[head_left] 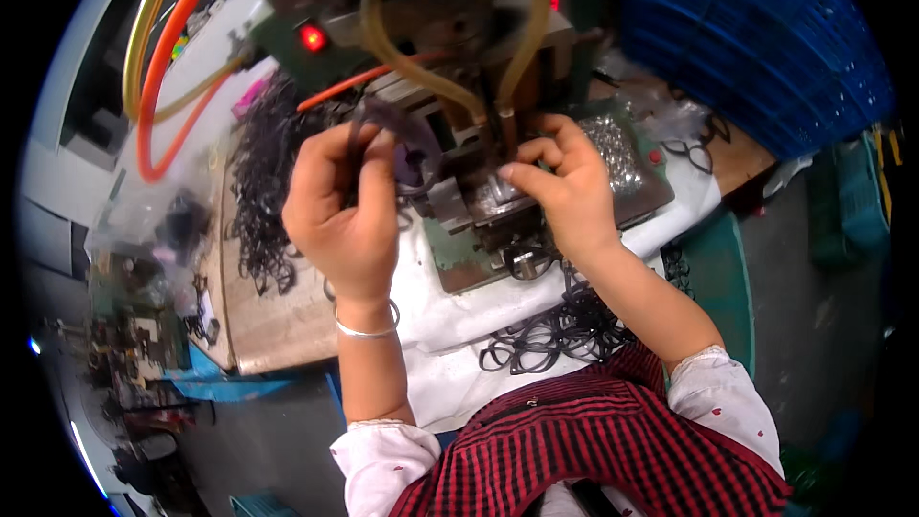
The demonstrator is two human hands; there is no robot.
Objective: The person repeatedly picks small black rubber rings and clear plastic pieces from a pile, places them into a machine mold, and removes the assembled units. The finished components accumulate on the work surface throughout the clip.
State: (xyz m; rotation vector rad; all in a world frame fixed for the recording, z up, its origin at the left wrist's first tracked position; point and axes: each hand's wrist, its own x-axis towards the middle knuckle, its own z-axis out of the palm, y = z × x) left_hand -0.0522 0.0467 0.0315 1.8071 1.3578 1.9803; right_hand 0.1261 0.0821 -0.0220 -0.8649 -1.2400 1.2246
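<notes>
In front of me stands a green bench machine (459, 33) with a metal fixture (488, 196) at its centre. My left hand (347, 206) is raised left of the fixture, its thumb and fingers pinched on a thin, dark curved piece (368, 117). That piece is blurred but resembles the black eyeglass frames nearby. A dark purple round part (417, 155) of the machine is beside those fingertips. My right hand (572, 190) is at the fixture's right side, thumb and fingers drawn together by the metal tip; whatever they hold is hidden.
Black eyeglass frames (555, 330) lie heaped on white paper close to me, with a larger pile (263, 163) on the left. Small shiny metal pieces (617, 148) fill a tray at right. Yellow hoses (375, 24) loop overhead. Blue crates (756, 48) stand at far right.
</notes>
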